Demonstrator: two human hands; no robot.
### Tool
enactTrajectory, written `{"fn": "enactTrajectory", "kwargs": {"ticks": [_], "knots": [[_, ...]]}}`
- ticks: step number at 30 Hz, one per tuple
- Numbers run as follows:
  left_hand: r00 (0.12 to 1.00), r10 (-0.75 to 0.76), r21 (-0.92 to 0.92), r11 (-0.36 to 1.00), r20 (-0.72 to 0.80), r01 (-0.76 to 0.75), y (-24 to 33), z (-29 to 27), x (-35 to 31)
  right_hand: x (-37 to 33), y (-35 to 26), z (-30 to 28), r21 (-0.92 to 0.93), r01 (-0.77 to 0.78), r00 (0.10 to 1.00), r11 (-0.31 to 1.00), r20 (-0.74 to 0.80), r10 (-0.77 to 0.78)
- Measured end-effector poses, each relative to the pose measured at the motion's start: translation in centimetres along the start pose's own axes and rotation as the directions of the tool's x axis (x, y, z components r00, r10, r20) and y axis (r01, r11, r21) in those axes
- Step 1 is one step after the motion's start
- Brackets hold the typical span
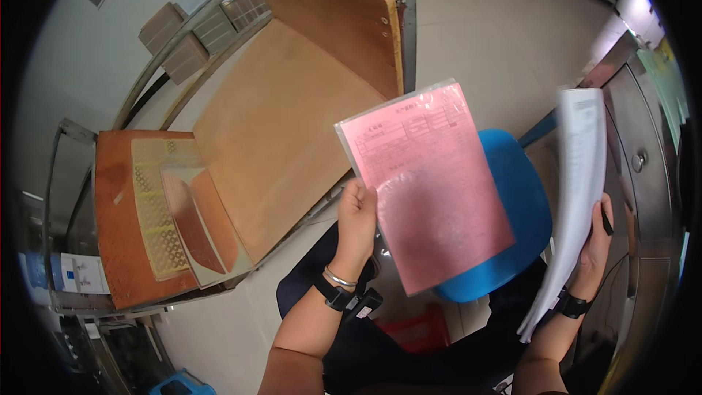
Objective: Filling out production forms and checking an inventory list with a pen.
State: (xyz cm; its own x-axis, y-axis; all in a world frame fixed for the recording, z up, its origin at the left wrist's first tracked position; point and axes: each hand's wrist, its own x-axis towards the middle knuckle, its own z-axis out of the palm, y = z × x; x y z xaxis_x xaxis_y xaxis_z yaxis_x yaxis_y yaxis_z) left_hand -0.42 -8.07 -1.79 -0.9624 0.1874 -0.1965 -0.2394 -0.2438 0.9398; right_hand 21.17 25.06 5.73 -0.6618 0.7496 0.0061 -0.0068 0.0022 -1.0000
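Note:
A pink printed form in a clear plastic sleeve (431, 197) is held up in front of me. My left hand (358, 216) pinches its left edge, thumb in front. On the right, a curved stack of white paper sheets (578, 168) stands nearly upright, seen almost edge-on. My right hand (598, 238) grips that stack from its right side; some of the fingers are hidden behind it. A small black object (606, 219) shows at the right fingers, too small to name. Each wrist wears a black strap.
Behind the pink form stands a blue stool (515, 205). A wooden table with a metal frame (270, 117) and a raised wooden side fills the left. Yellow patterned sheets (157, 212) lie on its near-left board. Metal drawers (638, 164) stand at right. Low down is a red stool (417, 330).

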Motion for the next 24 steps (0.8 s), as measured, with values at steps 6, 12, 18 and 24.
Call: {"fn": "enactTrajectory", "kwargs": {"ticks": [6,12,18,24], "knots": [[0.976,-0.097,0.061,0.994,0.197,0.086,1.2,1.3,-2.3,0.3,1.2,2.1,-0.388,-0.043,0.995,0.920,0.062,0.073],[0.955,0.284,0.346,0.890,0.087,-0.296,1.9,1.0,-1.4,0.8,2.6,1.2,-0.632,0.063,0.992,0.773,0.121,0.018],[0.560,0.290,0.370,0.511,0.776,-0.776,1.6,3.1,-3.5,0.6,1.7,2.5,-0.536,0.158,0.970,0.829,-0.072,-0.231],[0.309,0.212,0.198,0.422,0.927,-0.885,0.7,5.2,-4.9,-0.7,-1.0,0.2,0.300,0.212,0.977,0.930,-0.038,-0.211]]}}
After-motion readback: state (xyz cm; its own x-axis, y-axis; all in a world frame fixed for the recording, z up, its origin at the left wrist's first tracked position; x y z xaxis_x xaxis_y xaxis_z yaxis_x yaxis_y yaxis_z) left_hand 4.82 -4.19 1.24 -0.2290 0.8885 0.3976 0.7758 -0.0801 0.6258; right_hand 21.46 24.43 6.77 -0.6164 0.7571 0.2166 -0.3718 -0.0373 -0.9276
